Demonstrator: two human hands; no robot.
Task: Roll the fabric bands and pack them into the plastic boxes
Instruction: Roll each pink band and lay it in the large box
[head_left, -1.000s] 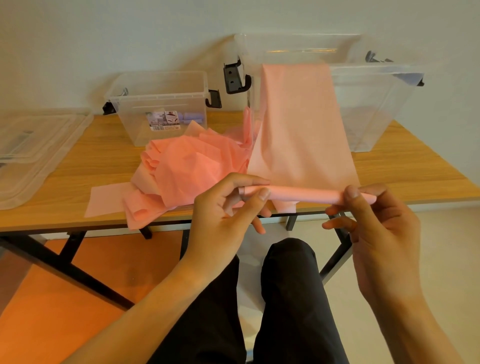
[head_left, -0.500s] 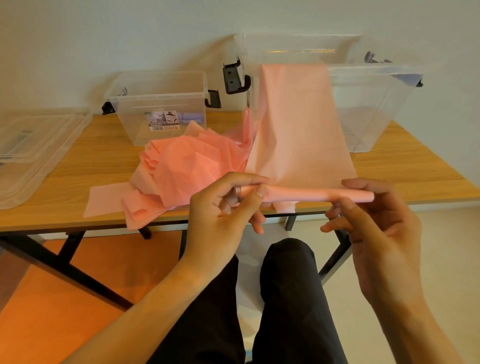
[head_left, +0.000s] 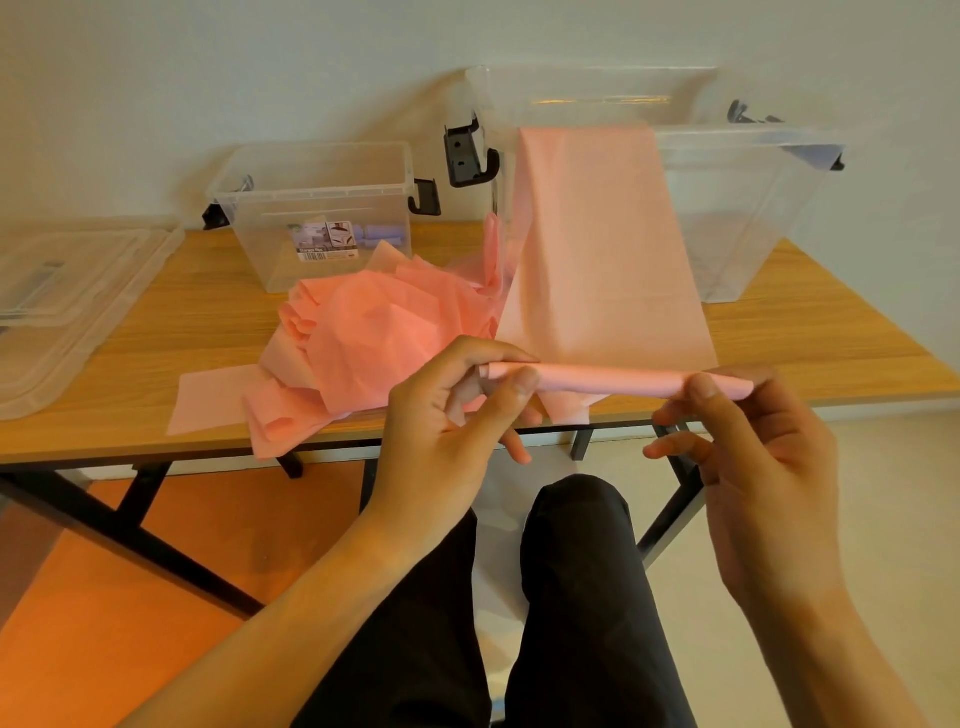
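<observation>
a long pale pink fabric band (head_left: 597, 249) is held taut just above the near edge of a wooden table (head_left: 831, 338), its near end wound into a thin tight roll (head_left: 613, 379). the roll's left end is pinched between thumb and forefinger of the left hand (head_left: 447, 415); the right end is pinched the same way by the right hand (head_left: 758, 457), its lower fingers loosely spread. the unrolled length slopes up and away to the near rim of a large clear plastic box (head_left: 753, 218) at the far right; whether it drops inside cannot be told. a loose heap of pink fabric bands (head_left: 374, 338) lies on the table left of the held band, some ends overhanging the near edge. a smaller clear plastic box (head_left: 317, 208) with black latches is set behind the heap, purple rolls (head_left: 384, 241) seen inside. clear plastic lids (head_left: 67, 322) are stacked at the left end.
</observation>
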